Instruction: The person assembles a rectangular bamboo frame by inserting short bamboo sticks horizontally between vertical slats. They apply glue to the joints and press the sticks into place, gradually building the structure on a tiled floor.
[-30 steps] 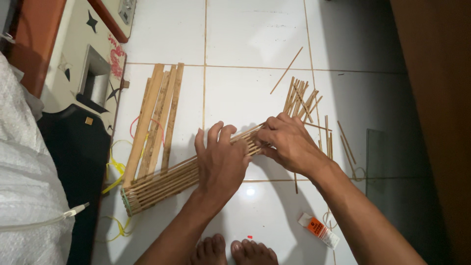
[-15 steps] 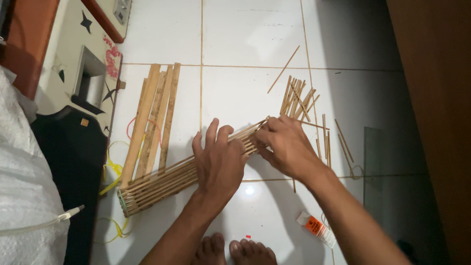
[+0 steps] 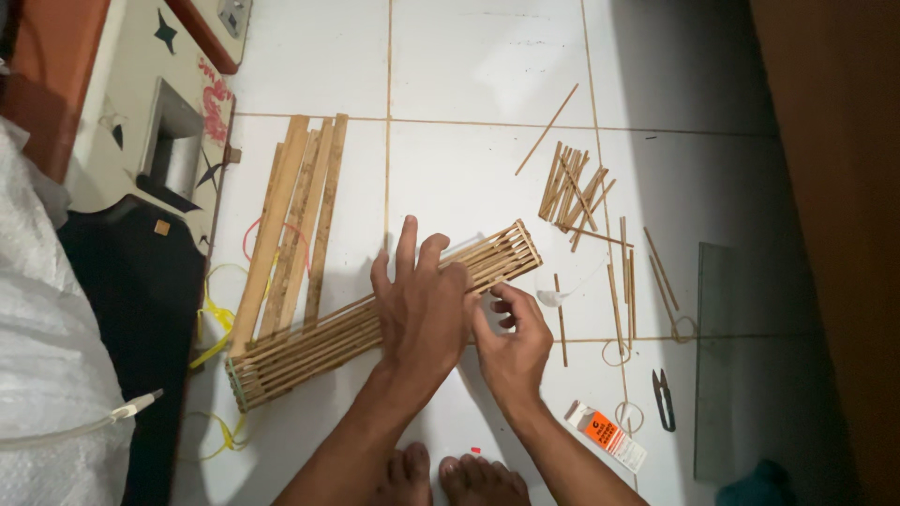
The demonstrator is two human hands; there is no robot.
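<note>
Slats (image 3: 295, 225) lie loose just above the left end of the bamboo bundle (image 3: 309, 351), which runs slantwise across the white floor tile (image 3: 469, 178). My left hand (image 3: 422, 314) lies flat on the bundle's middle, fingers spread, likely pinning it. My right hand (image 3: 511, 342) sits against the bundle's lower edge, fingertips pinched; what they pinch I cannot tell. Right of the bundle: scattered short sticks (image 3: 574, 187), small black snips (image 3: 664, 398). My palm hides the bundle's middle.
</note>
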